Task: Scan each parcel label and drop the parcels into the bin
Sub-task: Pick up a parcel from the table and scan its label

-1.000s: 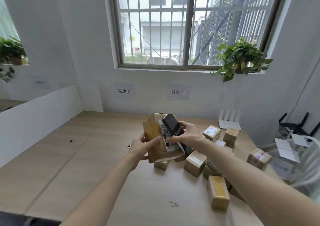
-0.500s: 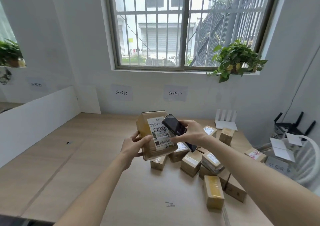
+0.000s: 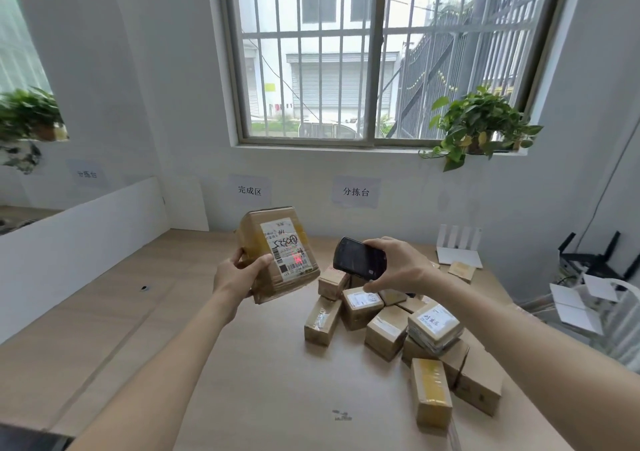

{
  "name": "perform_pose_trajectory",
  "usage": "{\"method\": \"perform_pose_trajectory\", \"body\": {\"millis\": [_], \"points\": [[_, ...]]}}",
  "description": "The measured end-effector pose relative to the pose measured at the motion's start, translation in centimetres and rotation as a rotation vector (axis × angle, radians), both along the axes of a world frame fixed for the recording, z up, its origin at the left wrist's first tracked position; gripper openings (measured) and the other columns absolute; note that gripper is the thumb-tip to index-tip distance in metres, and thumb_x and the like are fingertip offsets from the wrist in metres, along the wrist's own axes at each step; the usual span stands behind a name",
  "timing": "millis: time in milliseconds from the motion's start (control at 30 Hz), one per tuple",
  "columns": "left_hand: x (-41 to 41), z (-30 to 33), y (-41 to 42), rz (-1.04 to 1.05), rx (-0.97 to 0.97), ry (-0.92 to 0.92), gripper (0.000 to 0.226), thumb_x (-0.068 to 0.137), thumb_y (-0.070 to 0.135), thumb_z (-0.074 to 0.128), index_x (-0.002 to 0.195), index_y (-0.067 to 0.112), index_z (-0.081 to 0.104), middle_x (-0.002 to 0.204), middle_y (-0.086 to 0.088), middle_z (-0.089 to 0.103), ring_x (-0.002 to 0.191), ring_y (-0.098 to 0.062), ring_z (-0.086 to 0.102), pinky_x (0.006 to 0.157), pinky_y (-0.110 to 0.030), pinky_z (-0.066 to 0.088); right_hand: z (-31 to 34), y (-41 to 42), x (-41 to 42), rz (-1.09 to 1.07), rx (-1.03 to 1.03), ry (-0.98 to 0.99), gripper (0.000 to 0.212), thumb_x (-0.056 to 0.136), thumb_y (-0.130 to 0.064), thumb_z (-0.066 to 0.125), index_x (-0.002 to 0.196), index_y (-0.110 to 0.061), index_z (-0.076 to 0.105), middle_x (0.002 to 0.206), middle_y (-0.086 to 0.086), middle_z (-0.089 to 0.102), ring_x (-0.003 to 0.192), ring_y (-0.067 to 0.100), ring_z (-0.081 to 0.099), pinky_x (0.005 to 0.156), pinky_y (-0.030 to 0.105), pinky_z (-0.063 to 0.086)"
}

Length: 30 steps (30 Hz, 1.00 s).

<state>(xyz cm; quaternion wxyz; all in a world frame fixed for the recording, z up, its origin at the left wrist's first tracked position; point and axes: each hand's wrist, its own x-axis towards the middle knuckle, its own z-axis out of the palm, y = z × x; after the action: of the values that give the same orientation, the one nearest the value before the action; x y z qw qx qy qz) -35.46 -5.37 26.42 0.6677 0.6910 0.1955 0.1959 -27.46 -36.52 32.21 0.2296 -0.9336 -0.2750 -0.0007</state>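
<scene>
My left hand grips a taped cardboard parcel by its left side and holds it up above the table, its white label turned toward me. A red scan light falls on the label's lower part. My right hand holds a black handheld scanner just right of the parcel, a small gap between them. Below the scanner a pile of several small parcels lies on the wooden table. No bin is in sight.
A low white partition runs along the table's left side. A white router stands at the back right, black routers and a white chair beyond the right edge. Paper signs hang on the wall under the barred window.
The parcel has moved left and up, away from the scanner, so its label now shows fully. The scanner has drawn back to the right and a red light now shows on the label.
</scene>
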Motion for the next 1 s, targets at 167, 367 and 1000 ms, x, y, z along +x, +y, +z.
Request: {"method": "perform_pose_trajectory", "body": {"millis": [167,367,1000], "points": [[-0.4,0.3,1.1,0.055,0.031,-0.006,0.053,0.064,0.047,0.086,0.11,0.027,0.069,0.105,0.005,0.074,0.095,-0.021,0.071,0.074,-0.047,0.062,0.6,0.1,0.1,0.032,-0.033,-0.014,0.088,0.062,-0.043,0.087,0.142,-0.035,0.052,0.116,-0.015,0.057,0.11,0.014,0.056,0.093,0.046,0.054],[-1.8,0.7,1.8,0.119,0.044,-0.029,0.035,0.076,0.038,0.083,0.106,0.028,0.068,0.106,0.005,0.073,0.098,-0.019,0.068,0.079,-0.048,0.061,0.8,1.3,0.3,0.066,-0.035,-0.049,0.085,0.065,-0.04,0.088,0.142,-0.036,0.053,0.119,-0.013,0.058,0.111,0.014,0.056,0.093,0.044,0.053],[-17.9,1.5,18.4,0.396,0.03,-0.02,0.03,0.084,0.047,0.072,0.11,0.032,0.067,0.109,0.001,0.073,0.1,-0.022,0.069,0.074,-0.041,0.061,0.2,29.2,-6.1,0.466,0.086,0.097,0.073,0.063,-0.041,0.094,0.128,-0.029,0.063,0.115,-0.007,0.068,0.109,0.019,0.062,0.099,0.046,0.052]]}}
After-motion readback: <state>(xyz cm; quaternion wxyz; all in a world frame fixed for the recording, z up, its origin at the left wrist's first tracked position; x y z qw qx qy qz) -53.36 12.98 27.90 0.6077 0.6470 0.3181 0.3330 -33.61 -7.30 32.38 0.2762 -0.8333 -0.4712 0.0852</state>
